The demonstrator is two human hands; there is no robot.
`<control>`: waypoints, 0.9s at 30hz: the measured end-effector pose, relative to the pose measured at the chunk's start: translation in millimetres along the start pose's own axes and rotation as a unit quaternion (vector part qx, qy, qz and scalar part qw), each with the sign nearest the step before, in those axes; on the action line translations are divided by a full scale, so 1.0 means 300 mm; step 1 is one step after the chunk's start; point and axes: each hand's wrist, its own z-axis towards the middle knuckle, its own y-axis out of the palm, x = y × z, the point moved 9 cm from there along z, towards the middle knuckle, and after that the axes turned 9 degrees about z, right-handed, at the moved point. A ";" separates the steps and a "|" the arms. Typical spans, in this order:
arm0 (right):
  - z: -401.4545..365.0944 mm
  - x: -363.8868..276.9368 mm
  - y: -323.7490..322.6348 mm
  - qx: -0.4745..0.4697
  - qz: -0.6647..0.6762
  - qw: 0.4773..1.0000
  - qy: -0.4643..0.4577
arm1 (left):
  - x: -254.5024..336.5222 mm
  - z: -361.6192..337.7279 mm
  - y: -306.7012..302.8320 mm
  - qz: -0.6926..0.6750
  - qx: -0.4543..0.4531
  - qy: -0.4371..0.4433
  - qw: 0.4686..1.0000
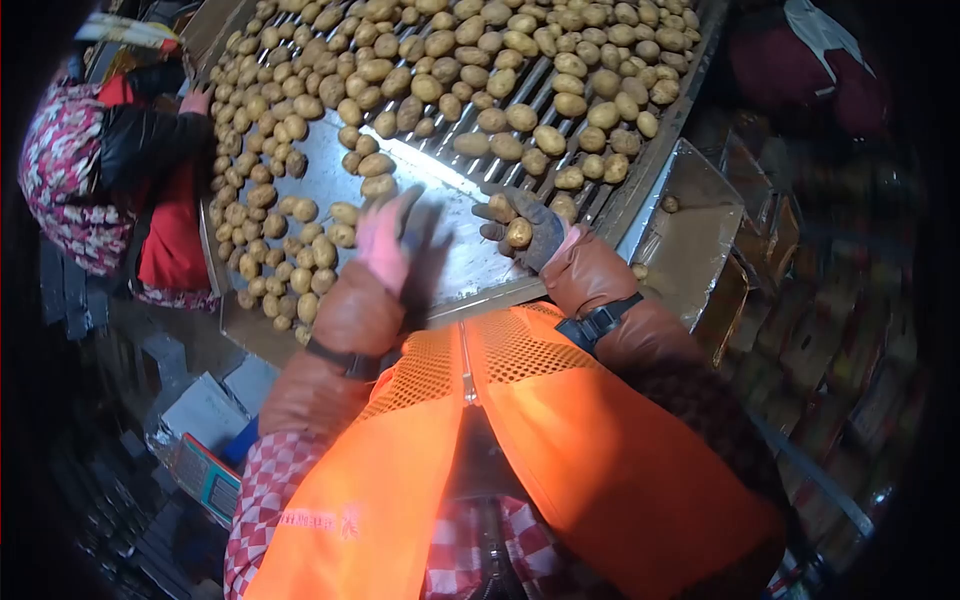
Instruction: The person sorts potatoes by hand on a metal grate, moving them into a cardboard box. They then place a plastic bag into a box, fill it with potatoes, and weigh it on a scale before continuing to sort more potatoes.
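Observation:
My right hand (pixel 541 232), in a grey glove with a pink cuff, is curled palm up around potatoes (pixel 519 233); at least two show in it. To its left, my left hand (pixel 388 236), in a pink and grey glove, is raised above the bare metal sheet (pixel 455 262). Its fingers look stretched out and somewhat blurred, with no potato visible in them. Near its fingertips sits a potato (pixel 377 187) at the edge of a heap. Past both hands, many loose potatoes (pixel 440 43) cover a slatted metal rack (pixel 540 82).
Another person (pixel 110 180) stands at the left edge, one hand on the potatoes. A second person in dark red (pixel 810 70) is at the upper right. An open cardboard box (pixel 690 235) stands right of the rack. More boxes (pixel 205 410) lie at lower left.

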 end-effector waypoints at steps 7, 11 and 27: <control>-0.107 -0.067 -0.102 0.156 0.179 0.969 -0.061 | -0.238 -0.148 0.087 0.210 -0.043 -0.068 0.974; -0.124 -0.086 -0.176 0.119 0.124 0.976 -0.131 | -0.348 -0.048 0.137 0.226 -0.006 -0.215 0.950; -0.467 -0.854 -0.609 0.252 -0.089 0.916 -0.298 | -0.118 -0.244 0.058 0.026 0.006 -0.051 0.998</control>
